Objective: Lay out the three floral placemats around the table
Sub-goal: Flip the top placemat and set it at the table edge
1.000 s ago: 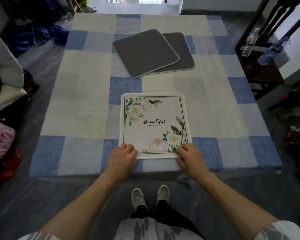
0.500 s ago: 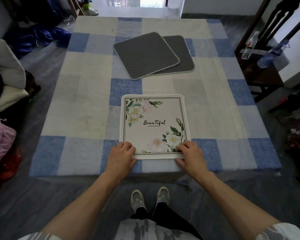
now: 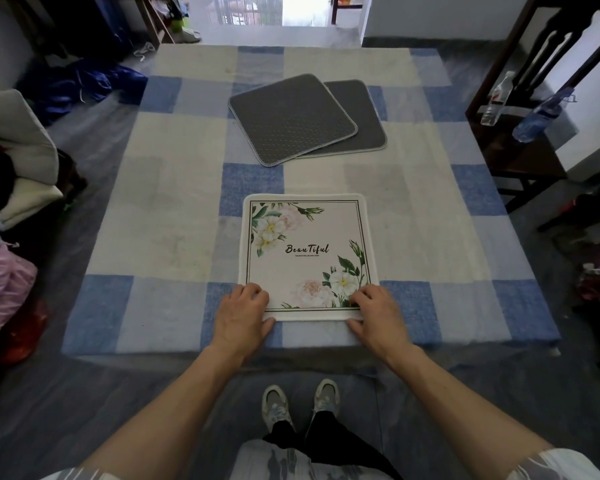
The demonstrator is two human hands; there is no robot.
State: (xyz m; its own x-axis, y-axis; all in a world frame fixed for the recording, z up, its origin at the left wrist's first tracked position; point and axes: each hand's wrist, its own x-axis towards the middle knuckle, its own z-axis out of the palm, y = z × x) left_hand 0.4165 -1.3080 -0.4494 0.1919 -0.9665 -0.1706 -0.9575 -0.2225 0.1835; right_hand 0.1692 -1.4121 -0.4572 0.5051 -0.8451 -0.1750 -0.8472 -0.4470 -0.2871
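Head view, bench [image 3: 174, 209] under a blue-and-cream checked cloth. Item one: floral placemat [image 3: 307, 256], face up, printed "Beautiful", lying flat at the near edge of the bench. Left grip [image 3: 243, 315] rests on its near left corner, fingers curled on top, thumb at the mat's edge; right grip [image 3: 378, 315] does the same at the near right corner. Whether either grip pinches the mat or only presses on it, I cannot tell. Items two and three: two more mats, grey backing upward, well beyond both grips toward the bench's far side. The nearer grey mat [image 3: 291, 119] lies tilted and overlaps the other grey mat [image 3: 362, 116], which shows past its right side. Off the bench, right of the right grip and farther away: a dark wooden chair [image 3: 520, 147] carrying two plastic bottles [image 3: 541, 116]. Left of the left grip: piled cloth and cushions [image 3: 11, 161]. Below both grips: the person's grey shoes [image 3: 300, 403] on the floor.
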